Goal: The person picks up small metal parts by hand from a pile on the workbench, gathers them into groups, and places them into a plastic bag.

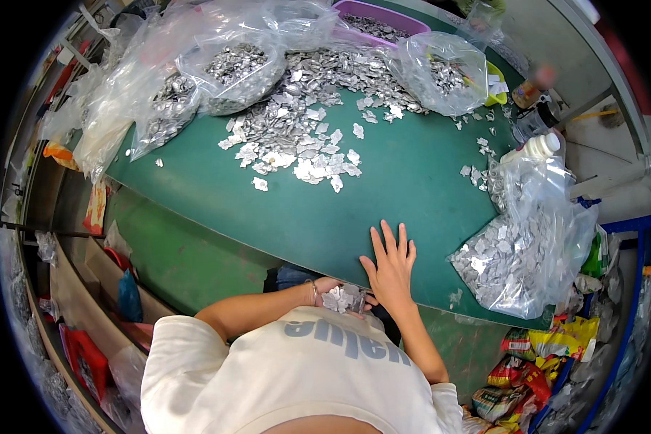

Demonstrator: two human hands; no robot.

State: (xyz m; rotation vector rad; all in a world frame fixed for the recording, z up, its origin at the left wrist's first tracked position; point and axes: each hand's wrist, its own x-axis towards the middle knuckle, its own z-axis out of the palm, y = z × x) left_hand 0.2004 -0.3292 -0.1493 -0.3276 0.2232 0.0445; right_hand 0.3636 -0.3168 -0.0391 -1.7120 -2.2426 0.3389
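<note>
My right hand [391, 269] lies on the green table top [289, 224] near its front edge, open, with its fingers spread and pointing away from me. Nothing is in it. Just below the table edge, close to my body, my left hand [328, 285] is closed round a small clear plastic bag [344, 299] of flat silver pieces. Part of that hand is hidden behind the bag. Farther back spreads a large loose pile of silver metal pieces [296, 126], its nearest pieces lying well beyond my right hand.
Clear bags of silver pieces stand at the back left [242, 72], back right [445, 79] and right [513, 253]. A purple tub [419, 27] sits behind the pile. A white bottle [542, 147] and a jar [535, 123] stand on the right. Colourful packets [517, 380] lie below right.
</note>
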